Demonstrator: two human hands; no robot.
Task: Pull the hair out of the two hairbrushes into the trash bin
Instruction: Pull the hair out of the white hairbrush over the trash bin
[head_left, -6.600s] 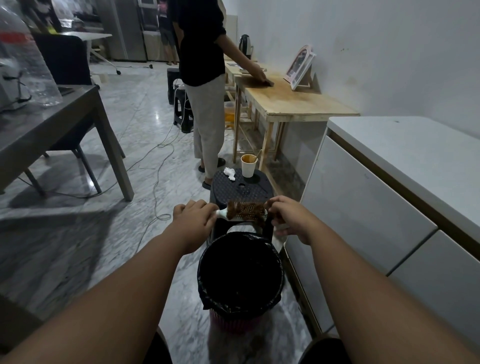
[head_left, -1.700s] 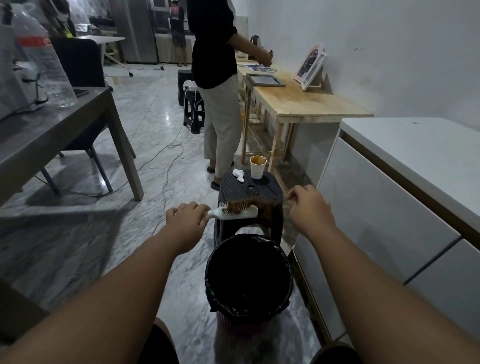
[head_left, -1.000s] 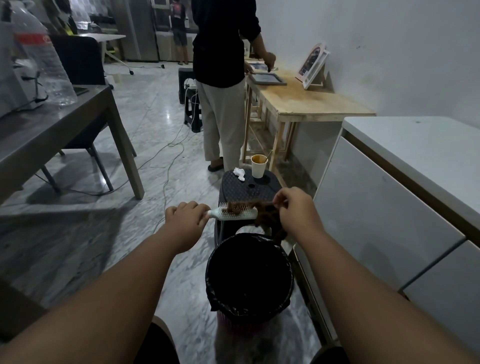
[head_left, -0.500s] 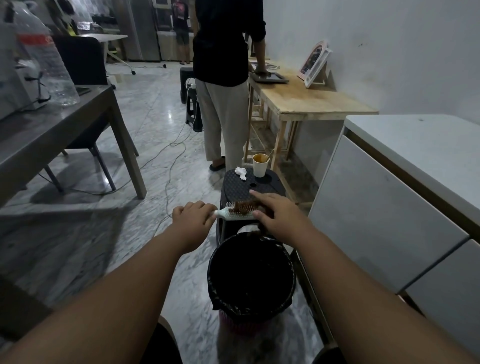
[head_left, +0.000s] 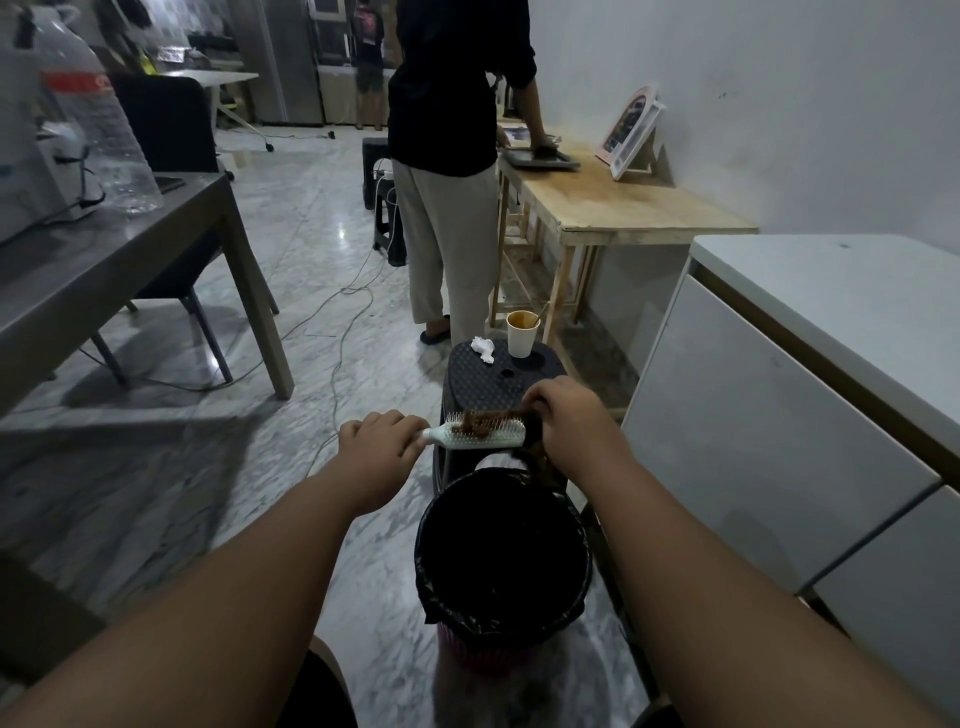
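— Pulling hair already? From the head view, which step is this?

— The left hand (head_left: 382, 447) is closed on the handle of the white hairbrush (head_left: 480, 435), held above the trash bin (head_left: 501, 551). The right hand (head_left: 569, 421) pinches the brown hair (head_left: 480, 423) at the far end.

— And the next move?

— I think pull rightward, then drop it. The brush lies level, left to right, bristles up.

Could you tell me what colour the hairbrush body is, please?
White; the hairbrush shows best in the head view.
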